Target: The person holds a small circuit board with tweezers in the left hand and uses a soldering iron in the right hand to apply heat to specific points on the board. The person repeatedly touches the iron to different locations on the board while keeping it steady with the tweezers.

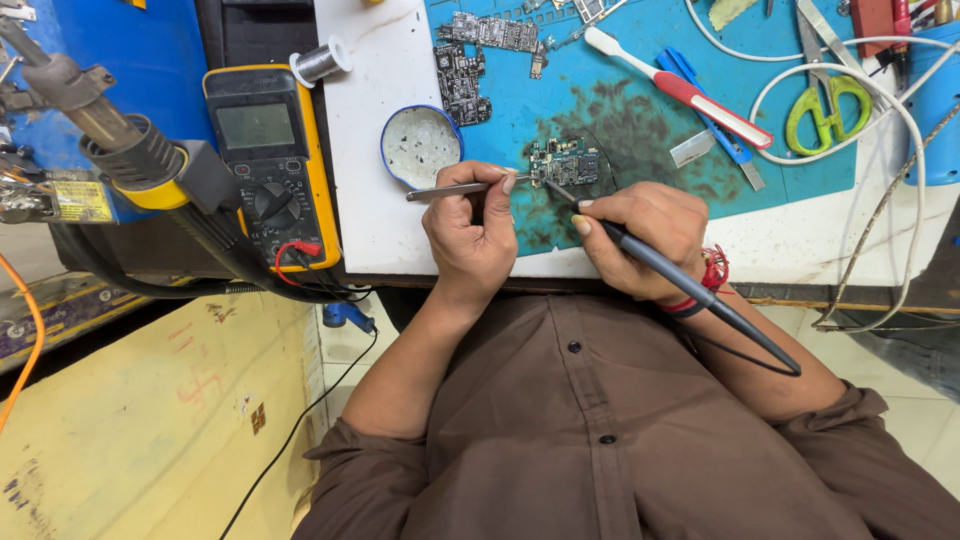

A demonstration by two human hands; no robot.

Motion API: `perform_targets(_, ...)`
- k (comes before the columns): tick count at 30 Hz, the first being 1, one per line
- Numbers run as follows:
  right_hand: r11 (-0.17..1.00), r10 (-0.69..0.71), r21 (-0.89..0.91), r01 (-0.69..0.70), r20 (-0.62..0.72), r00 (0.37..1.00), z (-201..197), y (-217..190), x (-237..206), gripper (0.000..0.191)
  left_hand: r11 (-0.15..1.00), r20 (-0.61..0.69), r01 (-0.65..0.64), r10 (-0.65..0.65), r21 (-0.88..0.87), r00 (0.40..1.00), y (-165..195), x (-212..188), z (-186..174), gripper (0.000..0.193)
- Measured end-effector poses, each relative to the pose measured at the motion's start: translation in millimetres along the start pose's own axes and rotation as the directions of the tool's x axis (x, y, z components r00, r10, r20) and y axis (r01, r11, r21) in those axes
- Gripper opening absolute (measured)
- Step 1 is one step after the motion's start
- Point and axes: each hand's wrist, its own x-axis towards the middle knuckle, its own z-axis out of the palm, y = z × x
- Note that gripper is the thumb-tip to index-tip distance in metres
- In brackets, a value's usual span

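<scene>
Small green circuit board, crowded with tiny metal shields and chips, lies flat on the blue work mat, on a dark scorched patch of it.

Left hand, just below-left of the board: thumb and fingers pinched together on thin steel tweezers, tips touching the board's left edge.

Right hand, below-right of the board: fingers closed pen-style around a slim black soldering iron, tip meeting the board's lower edge. Cable trails back past the wrist.

Left of the board: round blue tin of pale paste; further left, a yellow-cased multimeter. Above-left: two bare dark circuit boards. Right: red-and-white brush, green-handled scissors.

Judgement: board is light, stiff and fragile; it would likely slide on the mat if nudged. Best held by its bare edges with the tweezers, never across the components.
</scene>
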Motion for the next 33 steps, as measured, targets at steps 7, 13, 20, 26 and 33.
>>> perform_targets(7,1.000,0.002,-0.018,-0.002,0.018,1.000,0.0,-0.2,-1.3,0.013,1.000,-0.004,-0.007,0.007,0.002,1.000,0.7,-0.2,-0.6,0.012)
perform_targets(13,0.998,0.049,-0.025,-0.050,-0.042,0.998,-0.1,1.4,-8.7,0.018,1.000,0.004,-0.012,0.012,0.016,1.000,0.2,-0.7,-1.4,0.012)
perform_targets(20,0.958,0.071,-0.282,-0.055,0.047,0.996,1.4,-5.2,3.4,0.039,1.000,-0.004,0.000,0.000,0.006,1.000,1.1,-0.4,-1.2,0.012)
perform_targets(26,0.915,0.078,-0.401,-0.041,0.077,0.994,2.9,-15.3,10.8,0.046,1.000,-0.004,-0.010,0.010,0.012,1.000,5.6,-1.8,-1.3,0.012)
perform_targets(33,0.910,0.102,-0.408,-0.081,0.029,0.994,-0.1,-14.0,-0.6,0.040,0.999,-0.004,-0.025,0.025,0.026,1.000,5.2,-2.9,-1.3,0.011)
